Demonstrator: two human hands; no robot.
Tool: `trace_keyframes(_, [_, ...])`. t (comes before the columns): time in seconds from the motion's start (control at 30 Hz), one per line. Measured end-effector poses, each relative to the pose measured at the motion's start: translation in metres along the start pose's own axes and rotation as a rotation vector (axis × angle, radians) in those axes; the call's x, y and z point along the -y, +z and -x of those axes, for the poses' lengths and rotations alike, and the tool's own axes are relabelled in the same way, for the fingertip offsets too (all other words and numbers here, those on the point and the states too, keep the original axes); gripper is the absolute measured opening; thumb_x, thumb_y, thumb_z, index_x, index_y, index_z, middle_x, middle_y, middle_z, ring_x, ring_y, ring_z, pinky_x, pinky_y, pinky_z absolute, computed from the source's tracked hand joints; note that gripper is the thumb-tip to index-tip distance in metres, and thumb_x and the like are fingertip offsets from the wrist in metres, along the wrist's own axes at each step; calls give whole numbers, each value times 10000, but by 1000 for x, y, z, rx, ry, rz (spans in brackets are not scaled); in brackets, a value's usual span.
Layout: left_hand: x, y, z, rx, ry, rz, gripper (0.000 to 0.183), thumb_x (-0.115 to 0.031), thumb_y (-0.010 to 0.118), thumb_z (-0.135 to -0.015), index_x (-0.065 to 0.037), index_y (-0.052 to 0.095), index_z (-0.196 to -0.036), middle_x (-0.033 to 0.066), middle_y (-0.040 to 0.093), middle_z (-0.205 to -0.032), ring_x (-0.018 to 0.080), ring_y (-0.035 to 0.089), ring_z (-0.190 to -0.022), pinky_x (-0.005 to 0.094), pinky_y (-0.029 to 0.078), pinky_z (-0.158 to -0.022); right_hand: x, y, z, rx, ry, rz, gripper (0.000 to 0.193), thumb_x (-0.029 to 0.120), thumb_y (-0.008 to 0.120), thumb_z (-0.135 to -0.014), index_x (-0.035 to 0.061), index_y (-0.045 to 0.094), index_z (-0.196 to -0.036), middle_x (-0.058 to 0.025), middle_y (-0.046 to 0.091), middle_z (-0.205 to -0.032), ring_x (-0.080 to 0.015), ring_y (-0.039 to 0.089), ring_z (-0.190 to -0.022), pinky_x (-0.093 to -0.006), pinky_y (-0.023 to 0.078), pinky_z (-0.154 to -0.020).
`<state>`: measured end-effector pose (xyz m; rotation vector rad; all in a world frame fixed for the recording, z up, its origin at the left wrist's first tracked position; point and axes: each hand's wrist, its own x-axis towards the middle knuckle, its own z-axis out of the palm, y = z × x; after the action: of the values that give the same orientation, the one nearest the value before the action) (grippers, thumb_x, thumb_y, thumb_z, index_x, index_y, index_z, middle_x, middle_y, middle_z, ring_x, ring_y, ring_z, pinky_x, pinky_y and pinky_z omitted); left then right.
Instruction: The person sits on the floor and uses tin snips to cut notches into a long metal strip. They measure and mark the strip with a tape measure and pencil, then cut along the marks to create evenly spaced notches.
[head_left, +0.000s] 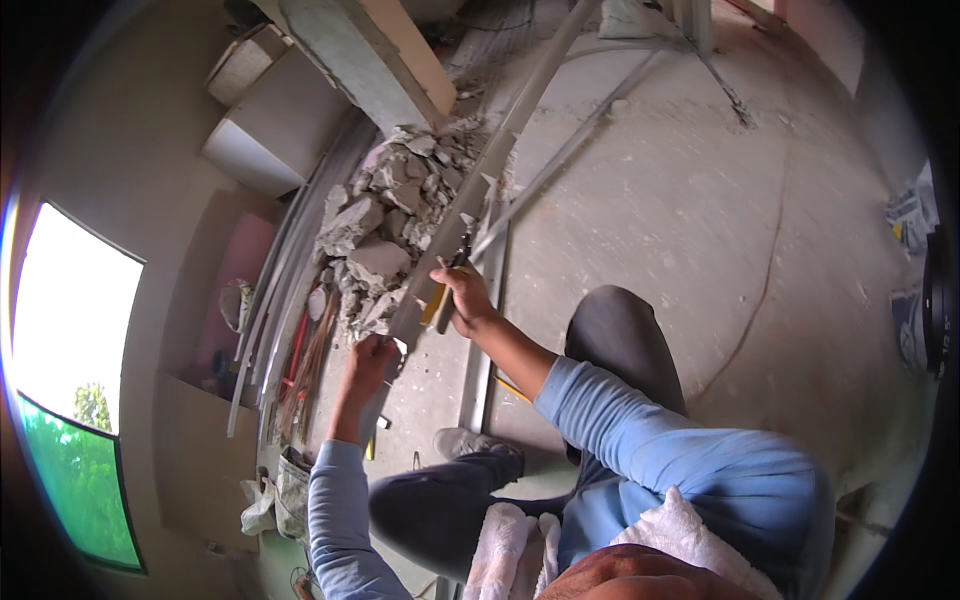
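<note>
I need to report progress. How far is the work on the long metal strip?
Done: notches already show along the metal strip.
In hand: the left hand grips its near end, and the right hand works a yellow-handled tool against its edge.
Left: the stretch beyond the hands, and other long strips on the floor beside the rubble pile, look untouched.

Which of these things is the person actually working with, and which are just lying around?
In use:
- long metal channel, held near its end by the left hand
- yellow-handled tool, gripped by the right hand

Lying about:
- rubble heap
- loose metal strips on the floor
- white box
- window
</note>
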<state>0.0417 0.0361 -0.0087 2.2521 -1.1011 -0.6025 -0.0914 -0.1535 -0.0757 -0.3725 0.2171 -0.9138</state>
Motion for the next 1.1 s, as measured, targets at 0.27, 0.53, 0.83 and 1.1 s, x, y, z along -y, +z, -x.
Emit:
trace_keyframes(0.27, [60,-12,31,63,-91,99,338,-309,643,-1015,0,688,-887,51,633,-659,149,627,-588,339,496,-559,-37,-11,40,-25,116,206,437,111,737,-802,45,546,-1190,-80,608,-974,-205,612,-926,-399,500,-910])
trace_keyframes(0.53, [211,1,101,-209,-59,-121,374,-330,632,-985,29,696,-900,175,593,-655,208,583,-598,415,440,-583,-82,-117,74,-20,487,34,521,106,672,-793,127,532,-1294,-127,655,-1202,-370,699,-1053,-524,543,-980])
trace_keyframes(0.83, [312,12,161,-38,-333,-7,421,-340,549,-938,24,616,-737,129,541,-578,232,550,-538,389,436,-562,-79,-233,71,-436,628,188,497,174,683,-785,160,494,-1245,-143,592,-1229,-374,647,-1087,-548,523,-981])
trace_keyframes(1.1, [377,43,216,67,-330,-284,387,-304,516,-941,-25,622,-694,203,624,-693,426,629,-699,492,485,-641,-85,-265,91,-480,791,278,484,160,659,-807,146,494,-1261,-146,589,-1226,-393,647,-1061,-530,536,-958])
